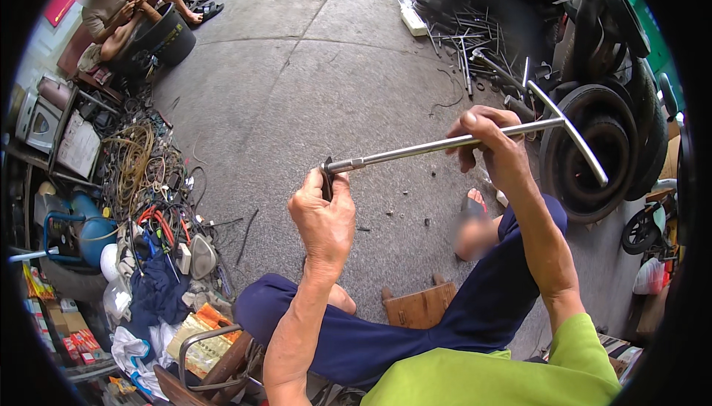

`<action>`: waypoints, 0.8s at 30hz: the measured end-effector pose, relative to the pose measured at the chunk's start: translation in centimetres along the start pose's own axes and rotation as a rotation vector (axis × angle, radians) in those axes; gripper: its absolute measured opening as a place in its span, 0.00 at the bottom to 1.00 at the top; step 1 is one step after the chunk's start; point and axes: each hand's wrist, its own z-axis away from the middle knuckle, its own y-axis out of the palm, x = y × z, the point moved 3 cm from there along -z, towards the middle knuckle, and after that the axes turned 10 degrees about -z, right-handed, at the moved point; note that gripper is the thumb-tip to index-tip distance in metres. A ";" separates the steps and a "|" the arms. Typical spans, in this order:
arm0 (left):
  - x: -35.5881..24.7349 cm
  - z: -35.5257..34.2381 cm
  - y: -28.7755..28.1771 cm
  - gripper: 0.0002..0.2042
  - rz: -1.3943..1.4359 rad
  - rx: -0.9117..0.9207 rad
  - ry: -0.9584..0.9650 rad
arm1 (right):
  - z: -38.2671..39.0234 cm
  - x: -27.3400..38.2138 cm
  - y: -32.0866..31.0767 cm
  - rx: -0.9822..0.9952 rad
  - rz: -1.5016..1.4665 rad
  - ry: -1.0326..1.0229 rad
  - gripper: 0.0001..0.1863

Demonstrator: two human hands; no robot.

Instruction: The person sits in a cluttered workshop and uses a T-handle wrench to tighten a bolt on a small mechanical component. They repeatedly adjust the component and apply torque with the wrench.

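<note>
A long steel T-handle wrench (406, 150) crosses the view above my lap, its crossbar at the right end, tilted from upper left to lower right. My left hand (322, 215) pinches a small dark, flat metal piece (328, 178) at the shaft's left end, where the two meet. My right hand (486, 143) is closed on the shaft toward the crossbar, thumb on top, some fingers curled underneath. Below, a small wooden stool (420, 304) stands on the floor between my legs, with a few small bits of hardware scattered beyond it.
Another person (96, 13) sits at upper left by a black tub (167, 41). Tangled cables (137, 154), cloths and boxes line the left. A pile of steel tools (460, 46) lies at upper right on the concrete floor (326, 50), near stacked tires (582, 146) and a small wheeled vehicle.
</note>
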 end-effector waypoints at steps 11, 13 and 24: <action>0.6 -0.8 -0.8 0.05 -0.060 -0.053 -0.012 | 0.0 0.2 1.0 0.273 0.010 0.086 0.14; 0.9 -0.9 -0.8 0.05 -0.022 0.019 -0.068 | 0.3 0.3 1.2 0.218 0.006 0.119 0.12; 4.2 3.3 5.7 0.07 0.650 0.697 -0.635 | 0.2 1.1 1.0 0.076 0.421 0.084 0.21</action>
